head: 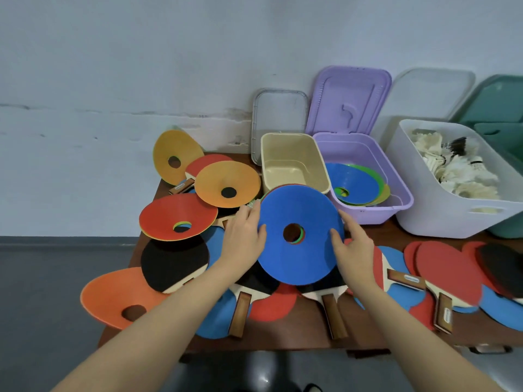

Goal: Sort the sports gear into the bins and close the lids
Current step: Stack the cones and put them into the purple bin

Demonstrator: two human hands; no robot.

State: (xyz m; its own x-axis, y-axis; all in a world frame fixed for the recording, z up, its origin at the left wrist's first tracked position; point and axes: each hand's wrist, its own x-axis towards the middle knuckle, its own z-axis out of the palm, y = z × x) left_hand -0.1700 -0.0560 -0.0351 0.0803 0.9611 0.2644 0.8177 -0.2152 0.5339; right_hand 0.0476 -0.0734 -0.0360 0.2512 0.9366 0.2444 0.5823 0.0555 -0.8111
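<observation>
1. On the brown table (311,339) against the wall we see the whole spread; gear covers most of it.
2. Far right, the white bin (441,219) holds shuttlecocks (458,176); a green bin (506,230) sits behind it, mostly cut off.
3. Next left, the purple bin (376,213) stands with its lid (349,103) raised, and disc cones (358,182) lie nested inside.
4. Beside it the beige bin (294,162) has a clear lid (278,123) leaning on the wall behind.
5. Table tennis paddles (175,264), red, blue and black, lie overlapping across the front and right.
6. Loose cones: orange cone (119,295) front left, red cone (178,216), two yellow cones (227,183) further back.
7. Centre, we hold a blue cone stack (300,236) tilted above the paddles, near the beige bin.
8. Left hand (243,236) grips the stack's left edge, thumb on top.
9. Right hand (352,244) grips its right edge, thumb on the face.
</observation>
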